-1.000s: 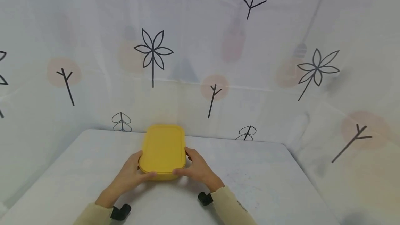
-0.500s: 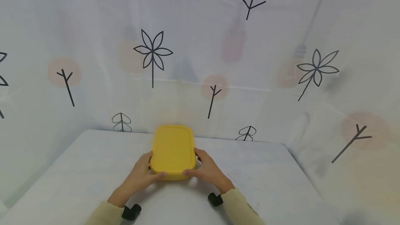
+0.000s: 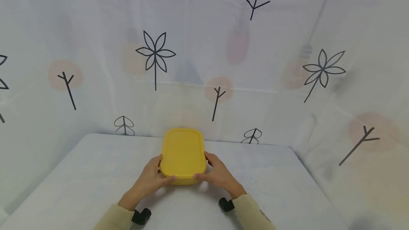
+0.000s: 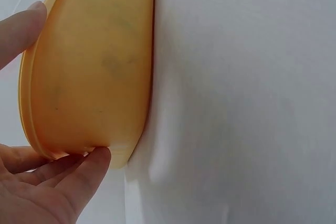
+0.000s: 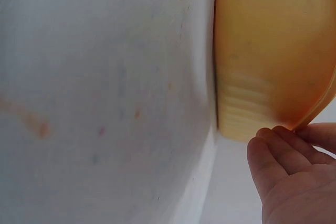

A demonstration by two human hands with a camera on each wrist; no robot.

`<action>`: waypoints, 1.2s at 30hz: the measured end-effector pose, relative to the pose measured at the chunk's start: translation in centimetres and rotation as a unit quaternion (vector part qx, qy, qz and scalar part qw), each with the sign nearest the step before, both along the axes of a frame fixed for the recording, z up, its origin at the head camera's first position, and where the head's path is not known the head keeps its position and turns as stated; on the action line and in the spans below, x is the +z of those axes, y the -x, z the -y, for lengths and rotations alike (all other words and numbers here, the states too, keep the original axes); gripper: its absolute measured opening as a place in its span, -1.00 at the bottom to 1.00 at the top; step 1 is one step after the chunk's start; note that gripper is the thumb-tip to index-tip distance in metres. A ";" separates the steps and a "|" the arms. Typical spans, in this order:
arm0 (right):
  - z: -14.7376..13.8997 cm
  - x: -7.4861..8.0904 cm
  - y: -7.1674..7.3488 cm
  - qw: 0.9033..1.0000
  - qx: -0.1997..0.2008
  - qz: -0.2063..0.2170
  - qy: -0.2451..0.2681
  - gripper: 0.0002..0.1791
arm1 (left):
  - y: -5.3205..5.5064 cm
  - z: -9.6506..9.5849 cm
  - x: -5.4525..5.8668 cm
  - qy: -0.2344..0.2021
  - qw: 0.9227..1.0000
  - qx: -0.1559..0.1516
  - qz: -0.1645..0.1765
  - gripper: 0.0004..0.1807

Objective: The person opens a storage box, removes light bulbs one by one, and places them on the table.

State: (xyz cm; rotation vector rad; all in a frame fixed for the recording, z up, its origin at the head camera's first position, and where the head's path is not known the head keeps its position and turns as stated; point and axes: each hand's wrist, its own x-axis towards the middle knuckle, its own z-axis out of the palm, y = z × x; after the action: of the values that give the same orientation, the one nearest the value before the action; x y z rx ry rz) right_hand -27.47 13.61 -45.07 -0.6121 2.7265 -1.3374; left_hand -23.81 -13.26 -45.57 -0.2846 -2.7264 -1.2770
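A yellow lidded food container [image 3: 183,152] with rounded corners sits on the white table, its lid on. My left hand [image 3: 150,176] grips its left side, the thumb at the front edge and the other fingers along the side under the rim. On the opposite side my right hand [image 3: 220,176] holds it the same way, thumb at the front right corner. In the left wrist view, the fingertips [image 4: 97,158] press against the container's wall [image 4: 100,66]. The right wrist view has several fingers [image 5: 278,150] touching the ribbed side beneath the rim.
The white table [image 3: 271,180] bears faint marks to the right, and small orange and pink stains [image 5: 137,114] show in the right wrist view. Behind the table hangs a pale cloth [image 3: 191,27] printed with plants. Black wrist cameras [image 3: 141,216] sit at both cuffs.
Both hands and the yellow container have moved right across the table together. The grip on both sides looks the same, and the lid stays on.
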 end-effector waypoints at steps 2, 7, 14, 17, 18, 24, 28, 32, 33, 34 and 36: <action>-0.3 0.0 0.0 1.000 -0.001 -0.003 0.001 0.16 | 0.0 -0.3 0.1 -0.004 1.000 -0.002 -0.002 0.20; -0.9 0.0 -0.1 1.000 -0.001 -0.006 0.003 0.16 | 0.0 -0.9 0.2 -0.014 1.000 -0.010 -0.006 0.19; -1.7 0.1 0.0 1.000 -0.008 -0.004 0.004 0.15 | 0.3 -1.7 -0.1 -0.022 1.000 -0.015 -0.006 0.20; -2.1 0.0 0.1 1.000 -0.005 -0.007 0.006 0.15 | 0.4 -2.1 -0.1 -0.020 1.000 -0.013 -0.003 0.20; -2.1 0.0 0.1 1.000 -0.003 -0.007 0.007 0.14 | 0.3 -2.2 0.0 -0.019 1.000 -0.012 -0.001 0.20; -2.5 0.0 -0.1 1.000 -0.011 0.001 0.003 0.15 | 0.3 -2.6 0.1 -0.027 0.999 -0.016 0.000 0.21; -2.7 0.1 -0.2 1.000 -0.023 0.009 -0.001 0.17 | 0.3 -2.9 0.0 -0.041 0.999 -0.024 -0.004 0.20; -3.0 0.1 -0.2 1.000 -0.023 0.002 0.002 0.17 | 0.4 -2.9 -0.1 -0.049 0.998 -0.036 -0.009 0.17; -3.0 0.1 -0.2 1.000 -0.023 0.000 0.002 0.17 | 0.4 -3.0 -0.1 -0.051 0.998 -0.038 -0.010 0.16; -3.1 0.1 -0.2 1.000 -0.023 -0.004 0.001 0.17 | 0.4 -2.9 -0.1 -0.055 0.998 -0.039 -0.011 0.15; -3.1 0.1 -0.2 1.000 -0.026 -0.008 0.000 0.17 | 0.4 -2.9 -0.1 -0.067 0.997 -0.042 -0.013 0.12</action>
State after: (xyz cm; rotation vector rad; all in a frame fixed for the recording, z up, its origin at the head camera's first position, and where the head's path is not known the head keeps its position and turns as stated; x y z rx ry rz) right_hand -27.26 16.69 -45.01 -0.5590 2.7742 -1.3500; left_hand -24.21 -10.36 -45.65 -0.4045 -2.6166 -1.4599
